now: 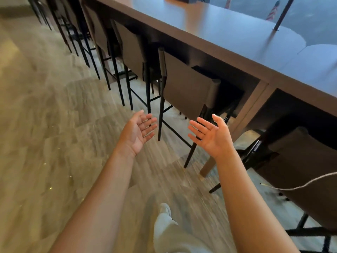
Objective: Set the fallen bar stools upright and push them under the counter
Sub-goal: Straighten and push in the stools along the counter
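Head: left hand (138, 132), right hand (211, 136) spread; stool (186, 92) upright under counter (218, 33).

You face a counter (228, 42) with a smooth, matt dark top and brown wood-look edges. Your bar stools (186, 92) have thin black metal legs and matt brown backs. The floor (45, 134) shows pale wood grain.
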